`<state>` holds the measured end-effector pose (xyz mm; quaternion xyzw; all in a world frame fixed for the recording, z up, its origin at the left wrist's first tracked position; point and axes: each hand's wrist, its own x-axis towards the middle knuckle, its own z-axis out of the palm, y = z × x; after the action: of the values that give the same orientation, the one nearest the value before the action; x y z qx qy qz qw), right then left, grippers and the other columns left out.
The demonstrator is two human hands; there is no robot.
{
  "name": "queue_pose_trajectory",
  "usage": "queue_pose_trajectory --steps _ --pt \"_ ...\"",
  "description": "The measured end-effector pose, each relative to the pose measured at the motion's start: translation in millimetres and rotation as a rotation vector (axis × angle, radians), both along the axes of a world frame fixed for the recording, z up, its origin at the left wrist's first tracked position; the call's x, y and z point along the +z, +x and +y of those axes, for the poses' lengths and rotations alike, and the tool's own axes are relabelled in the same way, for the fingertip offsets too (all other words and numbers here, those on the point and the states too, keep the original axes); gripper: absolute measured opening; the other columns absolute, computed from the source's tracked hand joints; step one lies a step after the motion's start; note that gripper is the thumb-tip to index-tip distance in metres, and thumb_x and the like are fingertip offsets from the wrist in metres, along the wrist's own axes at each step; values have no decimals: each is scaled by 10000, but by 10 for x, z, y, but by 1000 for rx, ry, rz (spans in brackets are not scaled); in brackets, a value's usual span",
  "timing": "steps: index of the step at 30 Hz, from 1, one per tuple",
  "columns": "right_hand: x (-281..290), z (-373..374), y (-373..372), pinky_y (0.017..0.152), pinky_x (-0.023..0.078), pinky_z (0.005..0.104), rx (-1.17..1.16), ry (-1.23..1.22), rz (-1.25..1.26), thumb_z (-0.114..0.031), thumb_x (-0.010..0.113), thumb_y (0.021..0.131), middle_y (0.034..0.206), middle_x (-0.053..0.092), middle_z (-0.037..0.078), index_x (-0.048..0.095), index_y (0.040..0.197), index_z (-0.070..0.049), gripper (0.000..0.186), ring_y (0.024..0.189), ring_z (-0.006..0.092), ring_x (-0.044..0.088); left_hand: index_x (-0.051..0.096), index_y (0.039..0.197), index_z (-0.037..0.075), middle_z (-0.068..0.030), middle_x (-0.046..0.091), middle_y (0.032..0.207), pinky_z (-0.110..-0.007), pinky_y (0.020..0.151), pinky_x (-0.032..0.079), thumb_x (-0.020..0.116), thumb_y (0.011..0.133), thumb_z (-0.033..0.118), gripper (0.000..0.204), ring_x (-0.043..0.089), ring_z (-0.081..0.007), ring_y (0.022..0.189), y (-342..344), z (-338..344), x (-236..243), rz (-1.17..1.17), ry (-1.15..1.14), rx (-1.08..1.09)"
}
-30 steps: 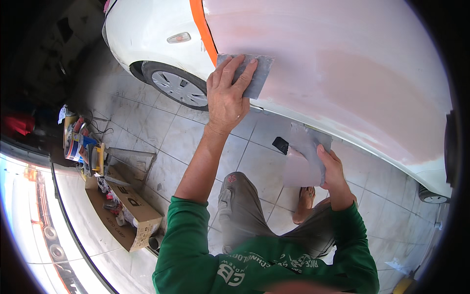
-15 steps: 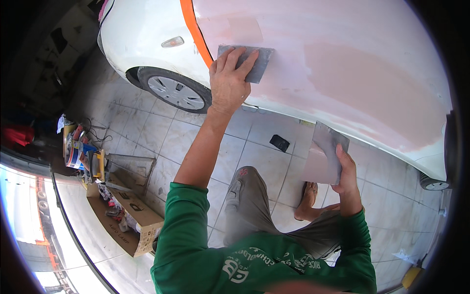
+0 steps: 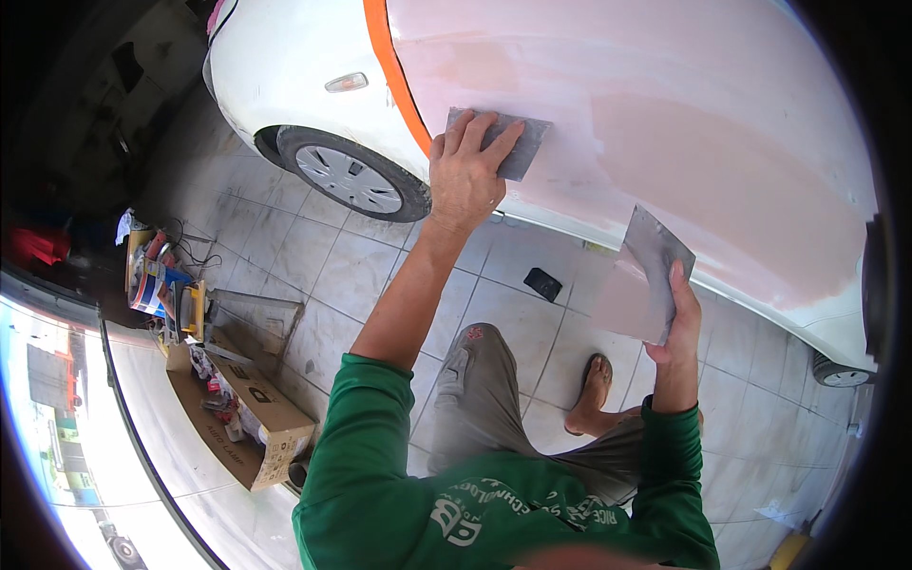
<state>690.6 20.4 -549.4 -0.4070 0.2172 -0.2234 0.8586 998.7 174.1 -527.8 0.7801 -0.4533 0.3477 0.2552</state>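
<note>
My left hand (image 3: 467, 180) presses a grey flat putty spreader (image 3: 522, 152) against the car door (image 3: 570, 57), its fingers laid over the blade. Smooth pinkish filler (image 3: 722, 180) covers much of the door, with darker patches in it. Lower and to the right, my right hand (image 3: 682, 318) grips a larger metal plate (image 3: 651, 237) by its right edge, thumb on top. Pink putty (image 3: 627, 299) coats the plate's lower left part. Along the door's front edge runs orange masking tape (image 3: 391, 71).
The white fender and front wheel (image 3: 350, 178) stand to the left. On the tiled floor lie a small black object (image 3: 542, 284) and, at the left, an open cardboard box (image 3: 275, 446) beside piled tools and cans (image 3: 166, 285). A second car's white body (image 3: 152, 427) borders the lower left.
My left hand and the spreader have moved slightly right and down in the picture. My right hand has raised its plate a little toward the door.
</note>
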Motion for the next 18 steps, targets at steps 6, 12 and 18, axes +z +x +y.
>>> queue_pose_trajectory --steps 6,12,18 --pt "-37 -75 52 919 575 352 7 36 -38 -440 632 1027 1271 676 125 532 1426 -5 598 1108 231 681 687 1353 271 -68 594 1368 -522 1026 462 681 693 -27 724 539 -357 1329 394 205 489 -120 -151 14" --pt "34 -16 126 866 594 338 8 59 -51 -414 602 1050 1244 686 120 539 1414 -10 547 1060 217 699 682 1372 220 -139 557 1403 -517 1069 467 619 675 -90 765 508 -428 1335 552 61 163 -161 -194 4" --pt "2 -42 151 771 610 314 -16 54 -73 -418 582 1060 1224 694 117 549 1399 -15 527 1004 201 715 685 1367 281 -66 595 1382 -464 1056 507 637 715 -88 751 588 -312 1276 325 339 177 -28 65 -29"
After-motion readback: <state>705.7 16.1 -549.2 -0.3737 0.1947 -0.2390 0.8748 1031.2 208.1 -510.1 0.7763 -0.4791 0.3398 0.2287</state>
